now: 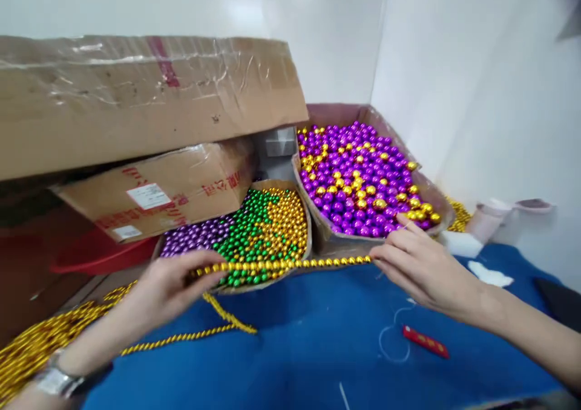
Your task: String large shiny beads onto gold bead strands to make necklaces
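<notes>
A strand of gold beads (285, 264) is stretched level between my two hands above a blue cloth (295, 343). My left hand (167, 289) pinches its left end, with more strand trailing down from it onto the cloth. At the strand's right end, my right hand (417, 265) pinches it just in front of a cardboard tray of purple and gold beads (358, 174). A second tray (254, 228) holding purple, green and gold beads sits right behind the strand.
Finished gold bead strands (40, 343) are piled at the left. Cardboard boxes (136, 95) are stacked behind the trays. A small red tool (425, 341) and loose white thread (390, 337) lie on the cloth. White walls close in the right side.
</notes>
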Motion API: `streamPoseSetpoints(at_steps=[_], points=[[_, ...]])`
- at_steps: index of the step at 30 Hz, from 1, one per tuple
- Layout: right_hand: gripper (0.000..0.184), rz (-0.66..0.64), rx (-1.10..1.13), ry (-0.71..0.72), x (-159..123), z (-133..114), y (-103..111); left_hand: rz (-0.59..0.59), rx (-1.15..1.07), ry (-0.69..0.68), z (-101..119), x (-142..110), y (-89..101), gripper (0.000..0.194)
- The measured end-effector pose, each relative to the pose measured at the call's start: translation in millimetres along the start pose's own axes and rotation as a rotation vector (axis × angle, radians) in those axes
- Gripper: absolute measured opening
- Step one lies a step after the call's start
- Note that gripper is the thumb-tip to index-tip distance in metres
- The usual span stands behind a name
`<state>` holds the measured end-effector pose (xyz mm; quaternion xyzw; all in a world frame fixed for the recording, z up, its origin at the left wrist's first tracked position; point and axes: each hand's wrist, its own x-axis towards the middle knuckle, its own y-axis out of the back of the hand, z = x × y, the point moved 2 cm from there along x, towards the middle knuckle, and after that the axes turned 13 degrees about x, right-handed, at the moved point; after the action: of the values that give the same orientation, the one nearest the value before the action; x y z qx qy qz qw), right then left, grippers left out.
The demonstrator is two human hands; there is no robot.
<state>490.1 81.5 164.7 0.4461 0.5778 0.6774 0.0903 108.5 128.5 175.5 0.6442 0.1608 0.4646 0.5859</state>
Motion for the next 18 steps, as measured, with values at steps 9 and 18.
streamPoseSetpoints(at_steps=[9, 18], points=[[0.024, -0.221, 0.353, -0.198, -50, -46, -138, -0.372, 0.104, 0.000, -8, -112, -41.3, 0.018], [0.023, -0.323, 0.305, -0.389, -94, -75, -186, -0.489, -0.153, 0.277, -26, -205, -110.3, 0.026]])
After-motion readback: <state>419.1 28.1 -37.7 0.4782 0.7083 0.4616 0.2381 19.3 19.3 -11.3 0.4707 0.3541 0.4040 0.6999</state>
